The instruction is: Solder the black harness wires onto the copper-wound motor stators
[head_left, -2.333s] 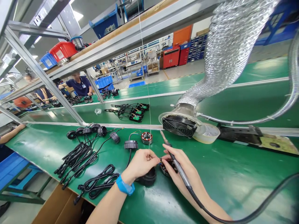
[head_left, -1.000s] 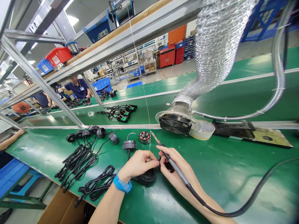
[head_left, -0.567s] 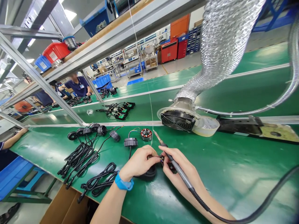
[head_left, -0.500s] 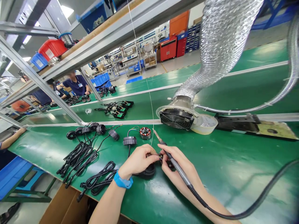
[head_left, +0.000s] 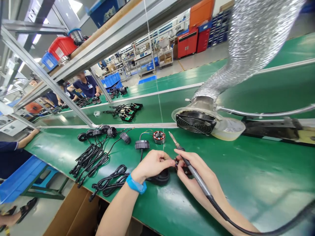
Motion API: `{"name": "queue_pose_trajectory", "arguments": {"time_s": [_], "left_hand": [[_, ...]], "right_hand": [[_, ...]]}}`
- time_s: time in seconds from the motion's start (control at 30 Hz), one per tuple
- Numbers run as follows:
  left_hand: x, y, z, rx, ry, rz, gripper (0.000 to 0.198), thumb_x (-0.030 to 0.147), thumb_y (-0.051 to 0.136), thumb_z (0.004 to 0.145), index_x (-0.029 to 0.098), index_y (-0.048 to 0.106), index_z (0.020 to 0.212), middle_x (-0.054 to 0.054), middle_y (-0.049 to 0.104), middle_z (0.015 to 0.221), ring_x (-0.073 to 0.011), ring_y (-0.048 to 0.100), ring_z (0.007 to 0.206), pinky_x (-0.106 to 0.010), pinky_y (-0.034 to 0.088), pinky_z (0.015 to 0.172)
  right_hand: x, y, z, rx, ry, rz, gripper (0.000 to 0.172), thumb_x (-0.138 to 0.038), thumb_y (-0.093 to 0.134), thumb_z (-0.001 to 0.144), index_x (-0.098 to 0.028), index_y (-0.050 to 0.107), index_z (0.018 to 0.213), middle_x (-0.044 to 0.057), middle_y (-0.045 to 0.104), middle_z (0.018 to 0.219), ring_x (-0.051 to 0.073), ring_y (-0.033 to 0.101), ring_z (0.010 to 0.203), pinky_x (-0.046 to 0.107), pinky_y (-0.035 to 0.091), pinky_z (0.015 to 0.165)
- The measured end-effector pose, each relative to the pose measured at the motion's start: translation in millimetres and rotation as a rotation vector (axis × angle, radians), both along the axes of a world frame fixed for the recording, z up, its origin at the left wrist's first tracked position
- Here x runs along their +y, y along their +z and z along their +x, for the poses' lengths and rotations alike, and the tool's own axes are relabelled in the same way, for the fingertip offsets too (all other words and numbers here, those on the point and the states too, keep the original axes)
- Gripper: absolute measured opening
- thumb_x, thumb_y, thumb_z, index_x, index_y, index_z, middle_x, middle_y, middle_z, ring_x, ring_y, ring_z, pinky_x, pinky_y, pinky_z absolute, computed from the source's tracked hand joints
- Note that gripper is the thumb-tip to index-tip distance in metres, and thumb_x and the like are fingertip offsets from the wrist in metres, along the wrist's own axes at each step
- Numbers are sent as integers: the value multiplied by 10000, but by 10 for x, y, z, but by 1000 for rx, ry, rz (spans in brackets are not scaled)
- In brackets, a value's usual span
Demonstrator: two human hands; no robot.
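Observation:
My left hand (head_left: 152, 164), with a blue wristband, has its fingers pinched together over a small wired part just above a black round housing (head_left: 161, 178) on the green bench (head_left: 246, 177). My right hand (head_left: 197, 175) is closed around a soldering iron (head_left: 187, 160); its tip points up and away from me, and its fingertips meet the left hand at the same small part. A thin solder wire (head_left: 157, 95) hangs down from the shelf to just behind my hands. A copper-wound stator (head_left: 158, 136) and a black round cap (head_left: 142, 144) lie just beyond.
A fume extractor fan (head_left: 195, 123) on a silver flexible duct (head_left: 248, 42) sits behind to the right, beside a roll of clear tape (head_left: 228, 129). Black cables with round caps (head_left: 95, 154) lie to the left. Other people work at the far left. A cardboard box (head_left: 73, 216) stands below the bench edge.
My hands have stayed together over the small part, fingers shifting only slightly. The view has swung a little, so everything sits somewhat further right in the picture.

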State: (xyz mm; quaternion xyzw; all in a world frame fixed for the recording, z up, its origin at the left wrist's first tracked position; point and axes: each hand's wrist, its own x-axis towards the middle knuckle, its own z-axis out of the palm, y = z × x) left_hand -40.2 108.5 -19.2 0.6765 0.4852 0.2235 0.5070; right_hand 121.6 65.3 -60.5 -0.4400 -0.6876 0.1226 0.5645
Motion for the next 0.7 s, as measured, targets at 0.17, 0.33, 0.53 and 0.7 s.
{"name": "queue_pose_trajectory", "arguments": {"time_s": [0.17, 0.33, 0.53, 0.7], "left_hand": [[14, -43, -1, -34, 29, -28, 239, 352, 681, 755, 114, 686, 736, 6, 590, 648, -97, 442, 591, -240, 332, 568], [14, -34, 1, -40, 79, -61, 213, 328, 682, 737, 116, 666, 725, 3, 584, 652, -95, 439, 583, -239, 311, 555], [23, -34, -6, -37, 82, -56, 275, 385, 692, 734, 114, 644, 724, 13, 541, 610, -88, 403, 556, -234, 278, 534], [-24, -12, 27, -35, 86, -20, 278, 393, 680, 756, 119, 638, 742, -5, 576, 657, -99, 447, 590, -232, 319, 558]], "right_hand": [[-5, -46, -26, -39, -5, 57, 394, -142, 506, 913, -269, 583, 1278, 57, 624, 1058, 164, 673, 881, 269, 536, 796], [-64, -42, 68, 6, 42, -38, 458, -151, 559, 885, -277, 546, 1324, 48, 620, 1036, 162, 672, 884, 276, 545, 837], [-54, -70, 207, 11, 93, -139, 453, -153, 547, 902, -289, 519, 1333, 37, 649, 988, 176, 691, 898, 308, 558, 853], [-42, -92, 108, 138, -16, -191, 410, -151, 557, 860, -277, 585, 1250, 21, 622, 959, 137, 673, 724, 269, 577, 733]]}}
